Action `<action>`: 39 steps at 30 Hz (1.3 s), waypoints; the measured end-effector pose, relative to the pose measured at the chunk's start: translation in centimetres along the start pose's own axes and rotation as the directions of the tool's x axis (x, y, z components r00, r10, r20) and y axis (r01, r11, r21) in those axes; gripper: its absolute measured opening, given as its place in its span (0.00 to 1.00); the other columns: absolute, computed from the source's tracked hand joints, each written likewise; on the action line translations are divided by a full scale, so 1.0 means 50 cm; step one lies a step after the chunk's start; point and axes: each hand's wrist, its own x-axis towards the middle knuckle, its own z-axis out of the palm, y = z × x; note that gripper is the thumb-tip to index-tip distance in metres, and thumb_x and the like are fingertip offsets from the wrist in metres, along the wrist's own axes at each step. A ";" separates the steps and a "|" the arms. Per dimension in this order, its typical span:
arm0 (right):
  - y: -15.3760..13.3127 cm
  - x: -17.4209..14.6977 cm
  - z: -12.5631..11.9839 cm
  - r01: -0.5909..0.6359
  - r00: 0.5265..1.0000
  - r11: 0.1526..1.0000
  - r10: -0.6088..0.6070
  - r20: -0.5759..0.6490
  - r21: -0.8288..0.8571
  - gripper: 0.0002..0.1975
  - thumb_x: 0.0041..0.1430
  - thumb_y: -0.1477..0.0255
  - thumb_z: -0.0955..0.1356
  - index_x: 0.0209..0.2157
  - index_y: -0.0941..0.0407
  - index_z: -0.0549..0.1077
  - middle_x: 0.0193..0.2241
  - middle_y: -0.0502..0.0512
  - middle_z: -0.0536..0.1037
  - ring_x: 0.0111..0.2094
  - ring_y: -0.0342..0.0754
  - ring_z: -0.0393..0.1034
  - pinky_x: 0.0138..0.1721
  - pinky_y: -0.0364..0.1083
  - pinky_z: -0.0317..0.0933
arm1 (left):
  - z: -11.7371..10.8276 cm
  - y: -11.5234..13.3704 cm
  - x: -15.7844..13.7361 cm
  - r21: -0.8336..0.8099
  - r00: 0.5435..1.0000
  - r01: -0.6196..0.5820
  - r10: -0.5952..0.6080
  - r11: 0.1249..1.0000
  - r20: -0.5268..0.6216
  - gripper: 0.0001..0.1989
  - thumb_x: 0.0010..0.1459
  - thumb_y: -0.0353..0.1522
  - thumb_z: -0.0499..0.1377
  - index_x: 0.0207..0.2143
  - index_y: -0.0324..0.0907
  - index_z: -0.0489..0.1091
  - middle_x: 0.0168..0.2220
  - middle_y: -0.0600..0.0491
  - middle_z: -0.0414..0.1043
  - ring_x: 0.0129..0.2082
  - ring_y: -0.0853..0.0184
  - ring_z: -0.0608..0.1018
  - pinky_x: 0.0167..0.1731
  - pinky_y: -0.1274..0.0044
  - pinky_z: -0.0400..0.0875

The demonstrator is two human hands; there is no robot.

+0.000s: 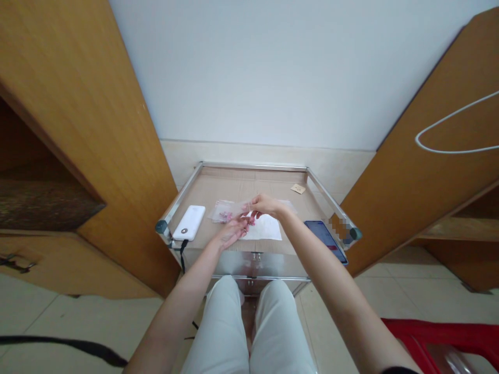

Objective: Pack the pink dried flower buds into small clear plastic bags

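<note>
My left hand (233, 232) is palm up over the middle of the tabletop, its fingers curled at a small pink item (252, 221). Just above and to its right, my right hand (265, 204) is bent down, thumb and fingertips pinched together. What that pinch holds is too small and blurred to name. Beneath the hands lies a white sheet of paper (268, 228), partly covered by them. Left of the fingers, thin clear plastic bags (216, 212) lie flat, with a small pinkish-purple piece (225, 216) in or on them.
The metal-framed table (273, 177) stands against a wall. On it are a white power bank (189, 222) with a black strap at left, a phone (325, 240) at right and a small tan card (298, 189) farther back. Wooden cabinets flank it. A red stool (448, 332) is lower right.
</note>
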 end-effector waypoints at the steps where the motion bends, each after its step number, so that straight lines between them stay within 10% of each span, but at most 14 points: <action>1: 0.004 0.000 0.003 -0.006 0.999 1.000 0.006 0.035 0.022 0.16 0.43 0.63 0.69 0.22 0.64 0.72 0.13 0.51 0.70 0.16 0.38 0.63 0.18 0.37 0.54 | 0.000 -0.003 0.005 -0.023 1.000 -0.007 0.007 1.000 -0.001 0.18 0.41 0.33 0.63 0.38 0.42 0.67 0.31 0.52 0.70 0.24 0.76 0.68 0.22 0.83 0.58; 8: 0.032 0.000 0.005 -0.031 0.992 0.998 0.024 0.123 0.060 0.09 0.40 0.70 0.71 0.23 0.63 0.73 0.16 0.50 0.71 0.17 0.36 0.61 0.19 0.36 0.54 | 0.006 -0.004 -0.001 -0.126 0.985 -0.173 0.175 0.977 0.006 0.30 0.36 0.33 0.65 0.45 0.47 0.62 0.41 0.52 0.68 0.35 0.69 0.71 0.35 0.77 0.62; 29: 0.064 0.004 -0.014 -0.015 0.997 0.986 0.004 0.072 0.164 0.18 0.48 0.68 0.67 0.43 0.59 0.69 0.23 0.52 0.75 0.18 0.36 0.63 0.19 0.36 0.55 | -0.024 0.008 0.012 -0.179 0.947 -0.279 0.239 0.944 -0.216 0.17 0.40 0.26 0.62 0.36 0.42 0.67 0.40 0.53 0.70 0.41 0.69 0.71 0.42 0.76 0.63; 35: 0.101 0.002 -0.029 0.087 0.972 0.958 -0.021 -0.235 0.273 0.17 0.51 0.66 0.65 0.41 0.62 0.70 0.27 0.57 0.75 0.20 0.37 0.64 0.23 0.37 0.59 | -0.042 0.007 0.020 -0.167 0.933 -0.280 0.228 0.945 -0.277 0.14 0.41 0.25 0.61 0.34 0.41 0.68 0.40 0.53 0.71 0.41 0.69 0.72 0.42 0.76 0.64; 39: 0.152 0.037 -0.008 0.306 0.811 0.864 -0.018 -0.585 0.399 0.16 0.52 0.63 0.62 0.34 0.61 0.71 0.31 0.58 0.75 0.27 0.40 0.68 0.29 0.39 0.61 | -0.050 0.002 0.024 -0.130 0.950 -0.251 0.218 0.959 -0.224 0.15 0.41 0.26 0.62 0.35 0.40 0.68 0.42 0.51 0.70 0.42 0.67 0.72 0.43 0.75 0.63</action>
